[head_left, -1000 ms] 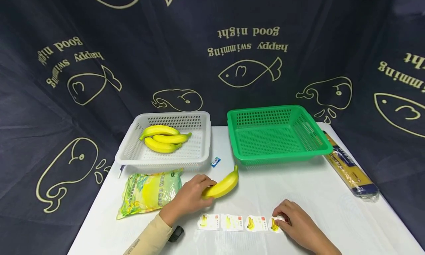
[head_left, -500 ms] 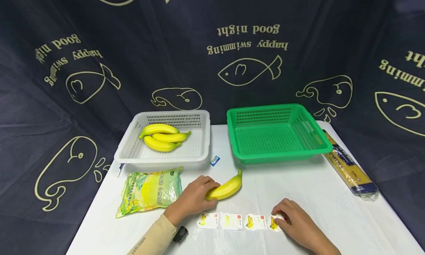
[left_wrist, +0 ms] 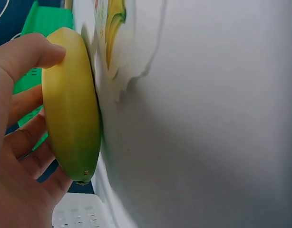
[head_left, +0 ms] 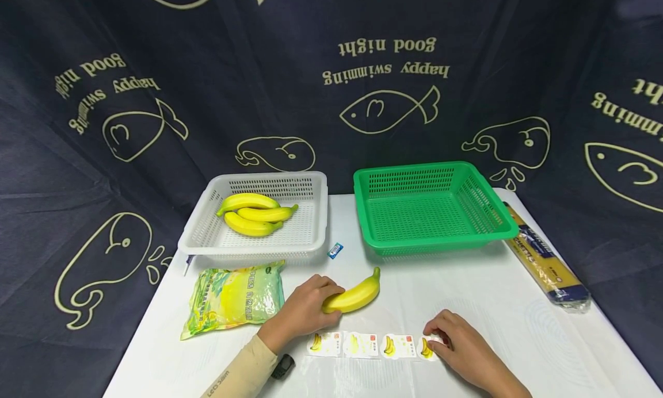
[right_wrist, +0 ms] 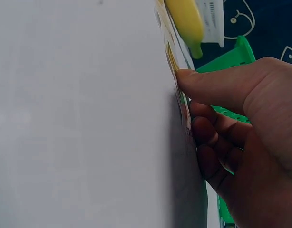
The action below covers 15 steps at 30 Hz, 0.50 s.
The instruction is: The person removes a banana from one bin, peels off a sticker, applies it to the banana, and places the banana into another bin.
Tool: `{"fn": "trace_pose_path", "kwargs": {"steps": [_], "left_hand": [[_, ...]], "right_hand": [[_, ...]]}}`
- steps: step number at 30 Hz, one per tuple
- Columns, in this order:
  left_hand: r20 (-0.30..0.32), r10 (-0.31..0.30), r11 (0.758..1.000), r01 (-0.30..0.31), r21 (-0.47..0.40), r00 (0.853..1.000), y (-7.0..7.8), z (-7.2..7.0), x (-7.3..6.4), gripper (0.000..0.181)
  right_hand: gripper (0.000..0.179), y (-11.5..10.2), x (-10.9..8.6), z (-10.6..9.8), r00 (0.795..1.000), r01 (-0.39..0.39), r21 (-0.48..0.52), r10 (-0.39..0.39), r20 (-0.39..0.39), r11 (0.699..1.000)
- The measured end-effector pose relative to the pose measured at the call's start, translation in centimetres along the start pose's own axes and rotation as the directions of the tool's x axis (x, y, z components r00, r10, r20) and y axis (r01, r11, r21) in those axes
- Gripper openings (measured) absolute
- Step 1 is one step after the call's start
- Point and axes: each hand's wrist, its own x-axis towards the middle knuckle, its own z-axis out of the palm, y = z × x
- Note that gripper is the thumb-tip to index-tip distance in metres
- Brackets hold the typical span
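Note:
A single yellow banana (head_left: 354, 295) lies slanted on the white table, and my left hand (head_left: 305, 309) grips its blunt left end. In the left wrist view the thumb lies along one side of the banana (left_wrist: 72, 109) while the fingers curl behind it. Below it runs a row of white stickers (head_left: 361, 345) printed with bananas. At the right end of this row my right hand (head_left: 461, 345) pinches the last sticker (head_left: 426, 347) between thumb and curled fingers, covering its right half. The right wrist view has the thumb pressed on its edge, close to the table.
A white basket (head_left: 254, 252) at the back left holds three bananas. Beside it stands a green basket (head_left: 440, 241). A yellow-green plastic packet (head_left: 233, 297), a small blue wrapper (head_left: 335, 250) and a long gold-and-navy package (head_left: 546, 263) lie around. Dark printed cloth (head_left: 290, 110) hangs behind.
My left hand has shifted the banana slightly right and toward me, mostly in the first half second. The right hand stays at the last sticker.

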Motion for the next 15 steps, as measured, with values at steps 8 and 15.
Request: {"fn": "trace_pose_path", "kwargs": {"steps": [8, 15], "left_hand": [[-0.025, 0.027, 1.000, -0.026, 0.006, 0.999, -0.04, 0.15, -0.01, 0.039], [-0.061, 0.058, 0.998, -0.057, 0.020, 0.996, 0.01, 0.37, 0.26, 0.040]], "right_hand": [[0.017, 0.05, 0.09, -0.10, 1.000, -0.005, 0.000, 0.005, 0.023, 1.000], [0.015, 0.10, 0.29, -0.15, 1.000, 0.014, -0.019, -0.014, 0.019, 1.000]]}}
